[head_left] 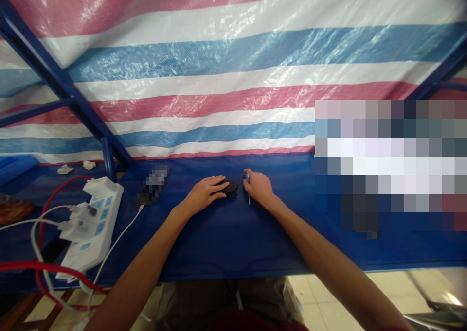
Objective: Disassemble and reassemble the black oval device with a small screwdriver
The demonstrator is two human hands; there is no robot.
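My left hand (205, 193) rests on the blue table (226, 238), its fingers curled over a small black oval object (229, 187) that lies flat on the cover. Just to the right, my right hand (258, 186) is closed around a thin tool with a purple handle (247, 178), whose metal shaft points down toward the table. The tool's tip stands a little right of the black object, apart from it.
A white power strip (93, 226) with plugged-in white and red cables lies at the left edge. A striped red, white and blue tarp (219, 78) hangs behind the table on a blue metal frame (62, 85). Blurred patches sit at centre-left and far right.
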